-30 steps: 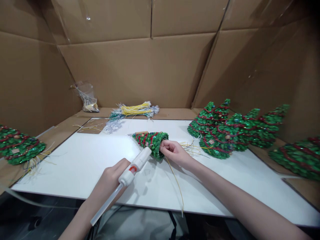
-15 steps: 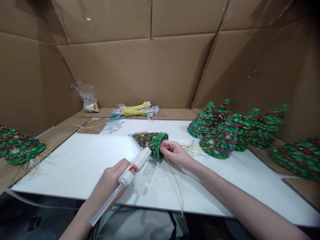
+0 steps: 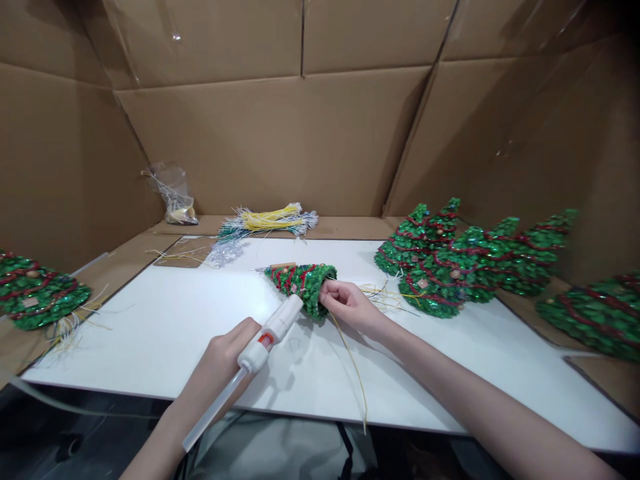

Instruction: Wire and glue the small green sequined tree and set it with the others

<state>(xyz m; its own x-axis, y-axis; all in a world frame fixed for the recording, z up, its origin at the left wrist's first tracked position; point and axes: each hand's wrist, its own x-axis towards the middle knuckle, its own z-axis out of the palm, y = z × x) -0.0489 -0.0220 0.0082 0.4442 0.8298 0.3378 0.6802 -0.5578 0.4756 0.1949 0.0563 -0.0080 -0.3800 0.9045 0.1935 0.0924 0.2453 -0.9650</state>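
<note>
Centrally in frame, my left hand [image 3: 233, 347] grips the gun [image 3: 283, 320]; my right hand [image 3: 346, 301], pinched, presumably steadies the tree [image 3: 304, 277].

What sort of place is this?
Probably a small craft assembly station: the left hand holds a white glue gun, bundled wires lie toward the back, and several similar decorated trees are grouped at right.

Glue stick [image 3: 213, 410], rear end nudged slightly right; left forearm [image 3: 165, 427] likewise, barely.
</note>
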